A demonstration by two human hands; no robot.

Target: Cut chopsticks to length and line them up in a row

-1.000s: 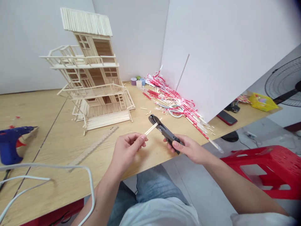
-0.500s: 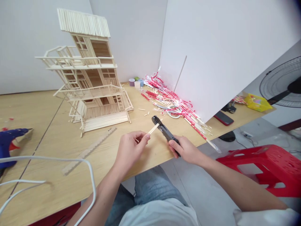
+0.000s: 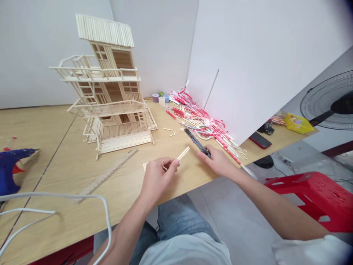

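My left hand (image 3: 162, 176) pinches a pair of thin wooden sticks (image 3: 183, 153) between thumb and fingers; their front ends point up and right, and their rear ends show behind the hand. In my right hand (image 3: 217, 160) is a black hand cutter (image 3: 197, 142), gripped by its handles with its head pointing up and left. A gap separates the cutter's head from the stick tips. Several short cut stick pieces (image 3: 167, 129) lie on the table beyond. Behind my left hand stands a model house (image 3: 118, 106) built from such sticks, with balconies and a slatted roof.
A ruler (image 3: 110, 175) lies left of my hands. At the far left are a blue glue gun (image 3: 11, 169) and a white cable (image 3: 68, 195). Red-and-white wrappers with sticks (image 3: 204, 114) and scissors (image 3: 204, 131) lie back right. A red stool (image 3: 325, 195) stands right of the table (image 3: 63, 154).
The cutter has come away from the sticks, which were between its jaws. My left hand with the sticks has shifted slightly right and down.
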